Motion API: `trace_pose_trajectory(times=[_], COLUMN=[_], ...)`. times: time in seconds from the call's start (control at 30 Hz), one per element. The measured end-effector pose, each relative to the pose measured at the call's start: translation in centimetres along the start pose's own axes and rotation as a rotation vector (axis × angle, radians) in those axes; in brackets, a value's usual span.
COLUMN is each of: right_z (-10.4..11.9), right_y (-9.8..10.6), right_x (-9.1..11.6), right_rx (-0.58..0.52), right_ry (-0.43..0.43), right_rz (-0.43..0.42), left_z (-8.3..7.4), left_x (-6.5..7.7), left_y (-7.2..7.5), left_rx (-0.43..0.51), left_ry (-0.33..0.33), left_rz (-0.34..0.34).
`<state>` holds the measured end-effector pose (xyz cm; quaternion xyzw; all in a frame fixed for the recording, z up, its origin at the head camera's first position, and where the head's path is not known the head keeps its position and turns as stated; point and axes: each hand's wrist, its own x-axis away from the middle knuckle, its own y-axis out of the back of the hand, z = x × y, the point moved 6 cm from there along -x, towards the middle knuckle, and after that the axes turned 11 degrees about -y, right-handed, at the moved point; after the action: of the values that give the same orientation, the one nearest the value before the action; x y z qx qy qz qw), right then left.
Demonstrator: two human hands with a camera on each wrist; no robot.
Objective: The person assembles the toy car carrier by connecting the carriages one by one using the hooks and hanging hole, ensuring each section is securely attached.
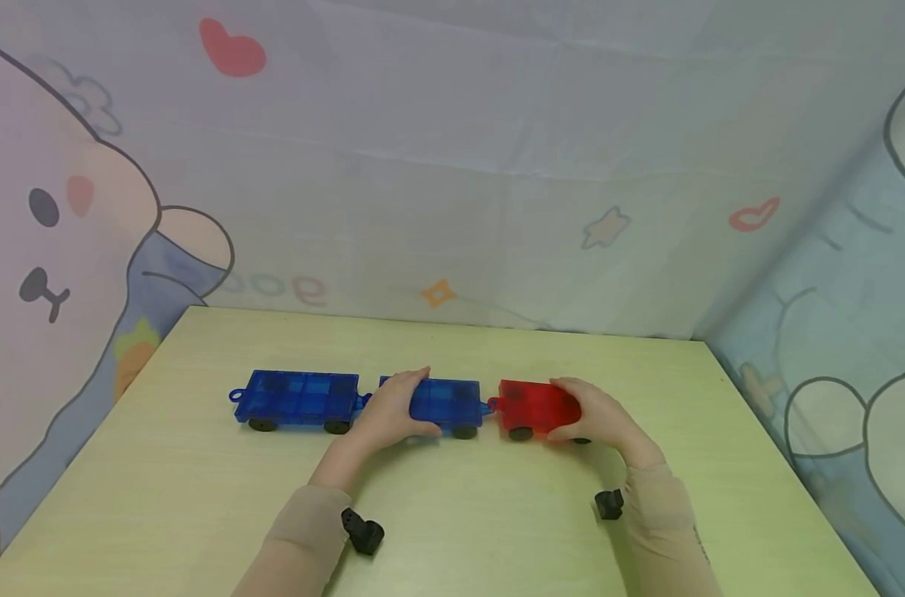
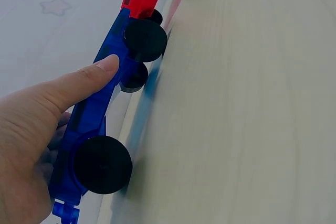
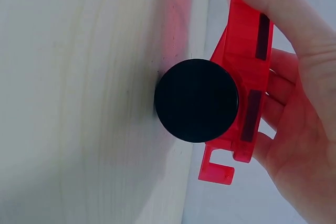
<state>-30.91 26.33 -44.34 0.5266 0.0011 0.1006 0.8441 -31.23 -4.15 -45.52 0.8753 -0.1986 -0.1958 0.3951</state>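
Three see-through toy wagons with black wheels stand in a row on the table. My left hand [image 1: 393,410] grips the middle blue wagon [image 1: 448,404], thumb [image 2: 100,72] along the near side and fingers behind it. At the right end of the row is the red wagon [image 1: 527,404], held across its right part by my right hand [image 1: 600,417]. In the right wrist view, a hooked coupling [image 3: 216,173] sticks out from the red wagon's end. A ring coupling [image 1: 493,404] sits where red and blue meet. The other blue wagon [image 1: 296,398] stands left of my left hand, a ring at its far end.
The pale wooden table [image 1: 482,531] runs back to a printed cloth [image 1: 452,166] hanging behind it. More printed cloth [image 1: 855,332] stands along the right side. Black wrist devices [image 1: 363,532] sit by both forearms, over the near part of the table.
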Motion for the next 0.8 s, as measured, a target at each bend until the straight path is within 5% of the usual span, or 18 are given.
trace_pose_trajectory(times=[0.8], right_z=[0.11], right_y=[-0.43], right_x=[-0.19], right_rx=[0.039], right_ry=[-0.033], right_rz=[0.014], left_z=[-0.25], left_x=[0.09], left_y=[0.22], left_rx=[0.013], left_ry=[0.003], left_rz=[-0.005])
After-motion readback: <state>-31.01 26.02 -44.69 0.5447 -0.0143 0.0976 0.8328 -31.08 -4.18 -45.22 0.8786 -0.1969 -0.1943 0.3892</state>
